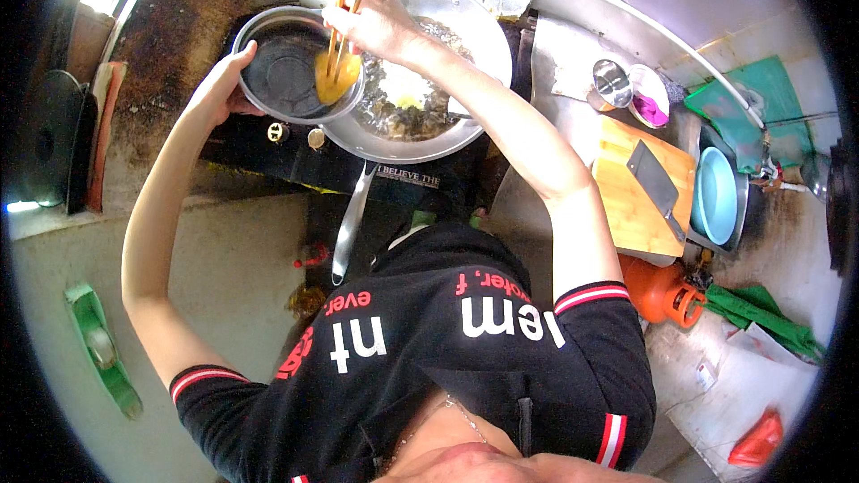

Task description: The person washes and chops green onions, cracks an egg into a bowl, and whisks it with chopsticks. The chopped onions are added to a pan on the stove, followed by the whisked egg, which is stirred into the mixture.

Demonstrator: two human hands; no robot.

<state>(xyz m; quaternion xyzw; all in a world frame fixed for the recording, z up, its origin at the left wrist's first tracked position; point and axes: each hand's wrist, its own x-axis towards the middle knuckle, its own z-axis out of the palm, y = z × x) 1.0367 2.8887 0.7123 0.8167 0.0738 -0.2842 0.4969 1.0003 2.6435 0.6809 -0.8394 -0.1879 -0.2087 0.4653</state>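
My left hand grips the left side of a metal bowl, thumb over the rim. The bowl is held over the left edge of a wide metal wok. Inside the bowl, against its right wall, lies yellow liquid that looks like beaten egg. A pair of wooden chopsticks is in my right hand, with the tips down in the yellow liquid. Dark, wet food fills the wok's bottom under a bright glare. My right forearm crosses above the wok and hides part of it.
The wok's long metal handle points towards me, past the stove knobs. To the right, a cleaver lies on a wooden cutting board, beside a blue basin. A metal cup stands farther back. An orange gas cylinder is below.
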